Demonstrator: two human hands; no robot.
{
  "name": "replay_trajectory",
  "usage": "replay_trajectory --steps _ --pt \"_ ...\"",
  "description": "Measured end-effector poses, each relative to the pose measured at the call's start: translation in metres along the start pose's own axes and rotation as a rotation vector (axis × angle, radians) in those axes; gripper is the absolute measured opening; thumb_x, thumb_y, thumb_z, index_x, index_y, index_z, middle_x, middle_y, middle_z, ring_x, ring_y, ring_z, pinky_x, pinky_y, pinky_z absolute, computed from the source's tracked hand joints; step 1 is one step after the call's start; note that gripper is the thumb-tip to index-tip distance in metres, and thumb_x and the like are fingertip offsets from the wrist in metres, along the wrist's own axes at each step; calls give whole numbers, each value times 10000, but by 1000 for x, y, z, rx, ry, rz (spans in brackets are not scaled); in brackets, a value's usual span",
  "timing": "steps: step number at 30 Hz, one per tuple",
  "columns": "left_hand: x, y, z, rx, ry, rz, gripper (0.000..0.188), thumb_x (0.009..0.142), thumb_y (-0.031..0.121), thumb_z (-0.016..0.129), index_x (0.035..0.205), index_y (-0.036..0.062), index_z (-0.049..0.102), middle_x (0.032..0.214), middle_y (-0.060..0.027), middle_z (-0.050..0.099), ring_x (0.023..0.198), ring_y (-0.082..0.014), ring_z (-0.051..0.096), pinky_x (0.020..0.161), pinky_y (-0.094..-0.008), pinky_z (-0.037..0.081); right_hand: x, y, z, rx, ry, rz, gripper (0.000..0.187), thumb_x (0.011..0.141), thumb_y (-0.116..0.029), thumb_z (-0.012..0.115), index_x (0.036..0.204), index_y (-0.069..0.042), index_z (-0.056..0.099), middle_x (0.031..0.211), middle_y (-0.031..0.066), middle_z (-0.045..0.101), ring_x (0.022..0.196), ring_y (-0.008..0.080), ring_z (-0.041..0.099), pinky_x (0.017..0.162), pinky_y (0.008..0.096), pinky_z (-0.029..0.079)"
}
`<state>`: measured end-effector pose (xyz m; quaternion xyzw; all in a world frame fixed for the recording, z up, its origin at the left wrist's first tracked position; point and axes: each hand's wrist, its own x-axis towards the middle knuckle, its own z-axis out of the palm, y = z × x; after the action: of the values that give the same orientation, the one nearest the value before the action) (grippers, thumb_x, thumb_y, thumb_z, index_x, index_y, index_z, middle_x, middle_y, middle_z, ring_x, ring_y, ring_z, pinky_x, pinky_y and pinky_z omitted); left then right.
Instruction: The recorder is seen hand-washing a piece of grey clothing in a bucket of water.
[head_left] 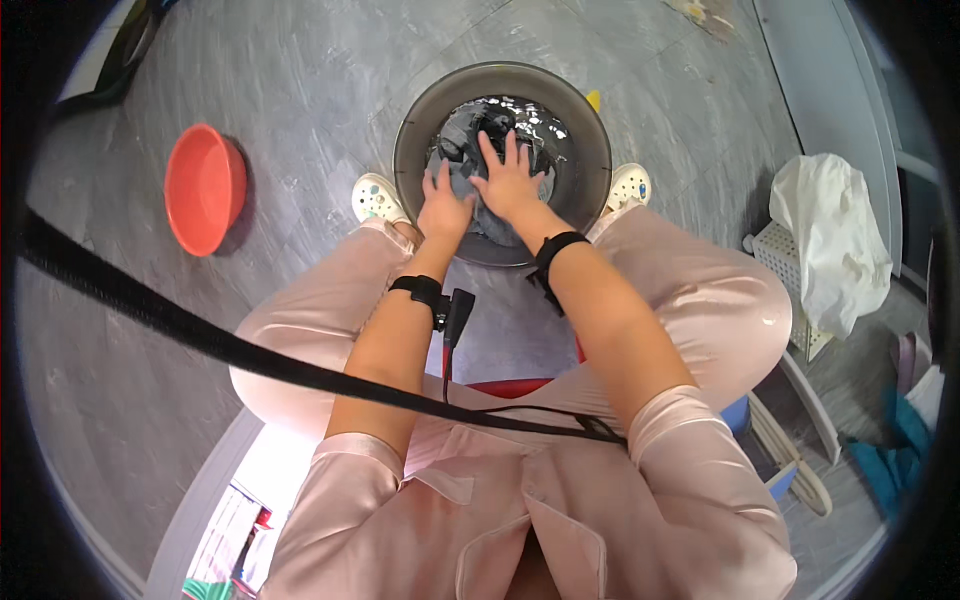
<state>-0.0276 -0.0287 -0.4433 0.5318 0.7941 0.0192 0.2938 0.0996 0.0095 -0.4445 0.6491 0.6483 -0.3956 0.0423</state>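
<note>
Between my feet stands a round dark grey basin point(585, 130) with water and wet dark grey cloth point(490, 222) in it. My left hand point(446, 208) is over the near left part of the cloth, its visible fingers stretched forward and apart. To its right, my right hand point(508, 178) reaches farther in with fingers spread above the cloth. Neither hand grips anything. Whether the palms touch the wet cloth I cannot tell. Black bands with small devices sit on both wrists.
A red bowl-shaped tub point(205, 190) stands on the grey floor to the left. At the right, a white plastic bag point(830, 235) hangs over a perforated basket point(775, 250). Teal cloth point(895, 450) lies at the lower right. A black strap point(250, 350) crosses the view over my left arm.
</note>
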Motion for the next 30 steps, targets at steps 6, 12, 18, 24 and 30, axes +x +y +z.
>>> replay_trajectory --steps 6,12,18,24,30 --pt "17 -5 17 229 -213 25 1225 564 319 852 1470 353 27 1516 -226 -21 919 -341 649 652 -372 541 18 16 35 -246 58 -122 842 764 -503 660 1430 -465 146 1544 111 -58 1399 412 -1 956 760 181" --pt "58 -24 55 305 -204 135 1158 603 283 827 1458 395 53 1516 -232 6 821 -312 670 622 -363 541 54 38 59 -351 119 -262 850 706 -500 711 1415 -430 246 1547 99 22 1392 425 30 938 772 165" --pt "89 -33 86 372 -272 124 1079 641 299 793 1452 395 87 1496 -226 168 866 -291 669 712 -389 534 82 41 71 -342 115 -250 811 634 -440 780 1345 -343 403 1512 155 122 1354 479 110 931 759 217" --pt "92 -20 86 328 -328 101 955 736 204 701 1466 304 94 1448 -254 270 964 -390 625 796 -445 522 94 50 72 -279 180 -278 754 574 -378 814 1249 -303 485 1384 145 322 1314 458 216 935 745 241" --pt "73 -26 94 -578 -188 -41 746 635 65 689 1342 125 458 1150 -170 560 995 -254 591 852 -359 475 96 66 49 138 -30 -126 462 579 -231 751 1021 -224 617 1210 109 481 1218 320 405 992 524 335"
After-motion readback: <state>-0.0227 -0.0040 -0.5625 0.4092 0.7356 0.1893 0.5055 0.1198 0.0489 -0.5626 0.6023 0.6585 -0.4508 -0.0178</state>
